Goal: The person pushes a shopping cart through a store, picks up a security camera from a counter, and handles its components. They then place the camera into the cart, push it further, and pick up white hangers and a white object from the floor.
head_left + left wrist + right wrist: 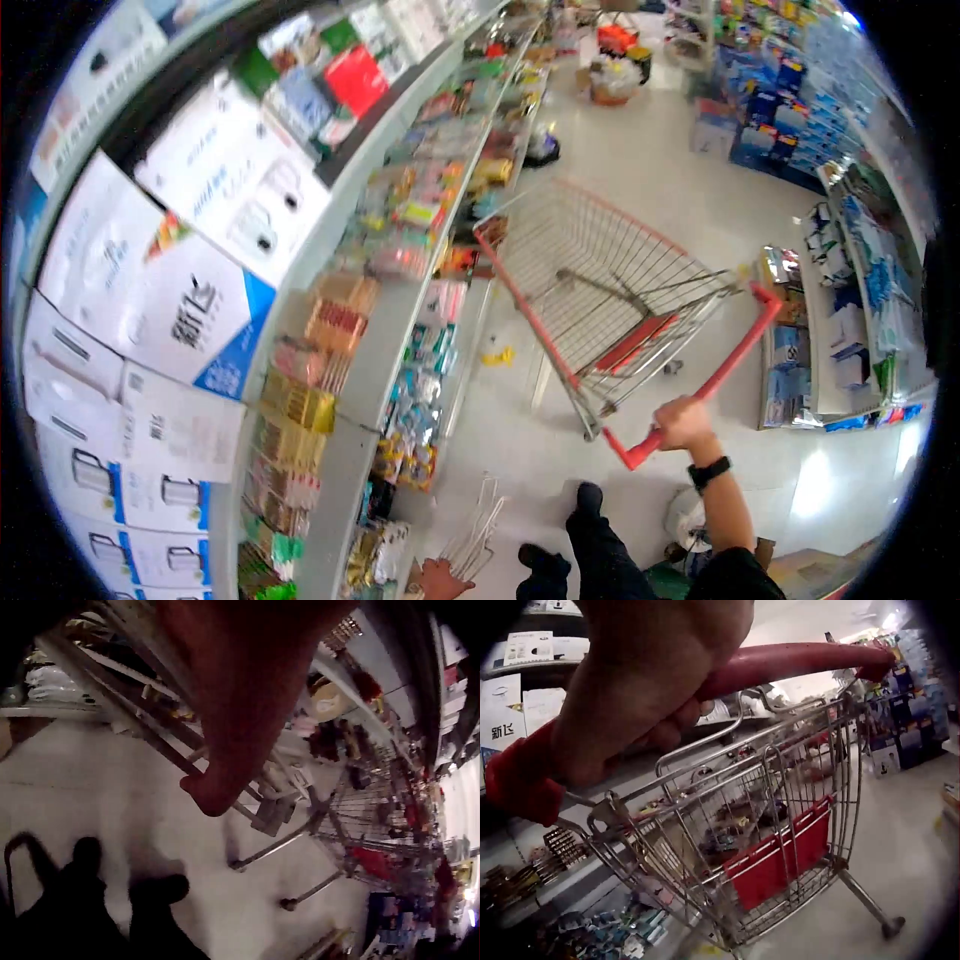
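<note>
My right hand grips the red handle of a metal wire shopping cart, near the handle's closer end. In the right wrist view the fingers wrap round the handle, and a red panel shows on the cart's rear gate. The basket appears bare inside. Low at the bottom edge of the head view, my left hand holds a bundle of pale metal rods. Seen from the left wrist, the rods run behind the hand, which hides most of its own fingers.
Shelves of boxed kettles and small packets line the left side. Another shelf stands on the right, with blue boxes beyond it. A yellow scrap lies on the floor. Farther along the aisle is a filled basket.
</note>
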Tool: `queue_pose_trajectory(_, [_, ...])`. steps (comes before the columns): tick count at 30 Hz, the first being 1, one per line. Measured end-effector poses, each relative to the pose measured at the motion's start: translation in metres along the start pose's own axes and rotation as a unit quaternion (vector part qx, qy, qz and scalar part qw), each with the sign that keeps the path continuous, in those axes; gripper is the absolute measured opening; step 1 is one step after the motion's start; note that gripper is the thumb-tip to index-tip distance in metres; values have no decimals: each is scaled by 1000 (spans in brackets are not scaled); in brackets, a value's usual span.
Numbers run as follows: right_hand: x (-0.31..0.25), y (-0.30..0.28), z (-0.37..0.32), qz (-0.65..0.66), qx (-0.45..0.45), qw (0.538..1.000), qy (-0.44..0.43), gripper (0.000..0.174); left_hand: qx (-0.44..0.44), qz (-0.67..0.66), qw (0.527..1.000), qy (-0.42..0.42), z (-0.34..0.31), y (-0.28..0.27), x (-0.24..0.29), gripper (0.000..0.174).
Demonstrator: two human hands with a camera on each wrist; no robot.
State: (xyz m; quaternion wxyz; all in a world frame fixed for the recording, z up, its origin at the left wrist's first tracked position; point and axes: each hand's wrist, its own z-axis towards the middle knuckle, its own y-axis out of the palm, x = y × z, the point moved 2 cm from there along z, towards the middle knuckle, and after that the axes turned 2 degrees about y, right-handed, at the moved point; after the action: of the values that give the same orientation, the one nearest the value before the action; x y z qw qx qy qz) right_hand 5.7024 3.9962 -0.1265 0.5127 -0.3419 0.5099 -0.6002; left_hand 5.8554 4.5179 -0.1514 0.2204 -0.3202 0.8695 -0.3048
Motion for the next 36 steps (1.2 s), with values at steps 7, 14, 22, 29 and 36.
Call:
queue_pose_trajectory(7, [-12,-2,1,12,-6,1000,4,18,40,-236,967,-84,7,-55,6,91])
queue_pose_trajectory(14, [-9,-13,9,2,-100,995,26,13,22,-165,986,-28,93,-43,-14,95])
queue_pose_trajectory(22, [-15,-8,8,-41,-106,992,47,15,-91,-136,986,35,203,-27,-48,94])
queue_pose_trajectory(29, [-35,-23,-2,-46,-160,984,56,15,-238,-139,961,-7,245,-68,-79,85])
queue_pose_trajectory(36, [-50,-24,-32,-12,-158,987,33,16,-209,-65,975,-42,260,-112,-99,86])
